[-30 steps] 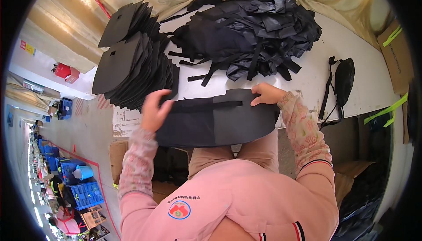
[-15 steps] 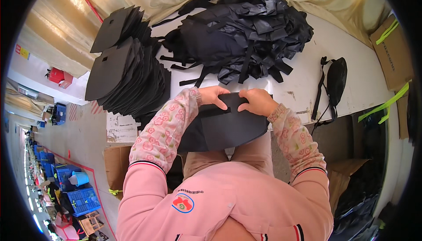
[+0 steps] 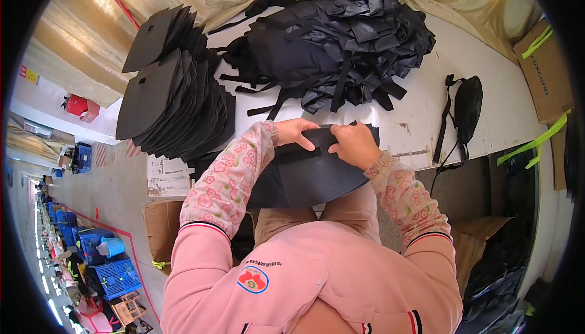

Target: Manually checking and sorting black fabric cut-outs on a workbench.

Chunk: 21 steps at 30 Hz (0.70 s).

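At the near edge of the table (image 3: 426, 121), we are pinching a folded black fabric piece (image 3: 317, 175) with both hands: left hand (image 3: 297, 133) curled over its top edge, right hand (image 3: 353, 145) closed beside it. Our sleeves are hiding its lower part; fingertips stay indistinct.

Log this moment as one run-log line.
left hand: gripping black fabric piece | right hand: pressing same piece | location: white table edge
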### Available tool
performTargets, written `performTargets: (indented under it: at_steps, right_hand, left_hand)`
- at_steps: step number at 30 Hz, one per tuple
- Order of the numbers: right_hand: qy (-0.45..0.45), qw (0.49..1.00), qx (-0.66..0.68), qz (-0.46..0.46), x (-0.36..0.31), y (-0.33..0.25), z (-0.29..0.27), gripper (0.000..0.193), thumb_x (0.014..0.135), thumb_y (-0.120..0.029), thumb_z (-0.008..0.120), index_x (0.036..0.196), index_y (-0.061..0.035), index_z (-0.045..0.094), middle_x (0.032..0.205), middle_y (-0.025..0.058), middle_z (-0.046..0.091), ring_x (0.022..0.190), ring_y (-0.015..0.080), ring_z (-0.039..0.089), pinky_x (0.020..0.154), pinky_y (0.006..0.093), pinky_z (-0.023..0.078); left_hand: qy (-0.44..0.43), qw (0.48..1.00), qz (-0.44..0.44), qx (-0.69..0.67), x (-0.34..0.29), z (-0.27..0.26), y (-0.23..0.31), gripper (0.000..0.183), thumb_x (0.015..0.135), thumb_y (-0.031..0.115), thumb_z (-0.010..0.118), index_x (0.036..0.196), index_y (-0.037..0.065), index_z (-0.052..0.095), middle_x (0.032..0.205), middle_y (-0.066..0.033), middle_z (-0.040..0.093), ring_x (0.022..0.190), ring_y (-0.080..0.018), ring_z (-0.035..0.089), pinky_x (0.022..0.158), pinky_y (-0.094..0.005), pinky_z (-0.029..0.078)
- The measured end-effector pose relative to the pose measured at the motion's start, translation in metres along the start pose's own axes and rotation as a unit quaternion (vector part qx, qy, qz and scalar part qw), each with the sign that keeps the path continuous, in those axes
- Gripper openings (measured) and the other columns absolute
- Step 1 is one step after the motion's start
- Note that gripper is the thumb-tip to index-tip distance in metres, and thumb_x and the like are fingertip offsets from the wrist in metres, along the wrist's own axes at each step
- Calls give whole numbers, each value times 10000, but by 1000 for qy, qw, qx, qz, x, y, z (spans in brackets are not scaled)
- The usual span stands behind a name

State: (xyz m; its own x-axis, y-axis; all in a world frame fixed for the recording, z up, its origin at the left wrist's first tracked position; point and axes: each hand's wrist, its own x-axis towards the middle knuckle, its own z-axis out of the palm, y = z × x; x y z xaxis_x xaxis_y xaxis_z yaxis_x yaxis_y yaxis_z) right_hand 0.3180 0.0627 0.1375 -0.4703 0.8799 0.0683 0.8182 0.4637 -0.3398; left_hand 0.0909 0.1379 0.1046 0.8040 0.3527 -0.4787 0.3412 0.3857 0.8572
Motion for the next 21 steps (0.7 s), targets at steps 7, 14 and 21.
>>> performTargets:
  at_steps: [7,14,21]
  right_hand:
    - [-7,999,-23,29,1,-9,-4,270,720,-250,779,844,-65,627,725,126,685,725,302,685,739,425,480]
    - [-7,998,-11,55,1,21,11,288,740,-298,774,897,-87,658,859,108,685,877,295,664,756,445,468]
    - [166,976,137,29,82,73,10,318,742,-247,779,1015,-129,665,1015,99,620,998,281,613,832,439,464]
  left_hand:
    - [2,1000,-11,1,1,-3,2,489,834,35,709,1297,21,554,1082,-25,674,973,-131,629,921,-294,483]
    - [357,763,251,477,-5,42,12,452,839,239,717,1222,44,575,1236,-181,603,1179,-340,558,1018,-416,431]
    - [242,712,158,640,-16,101,-72,884,823,589,622,1505,123,309,1585,-163,207,1474,-360,159,1139,-629,132]
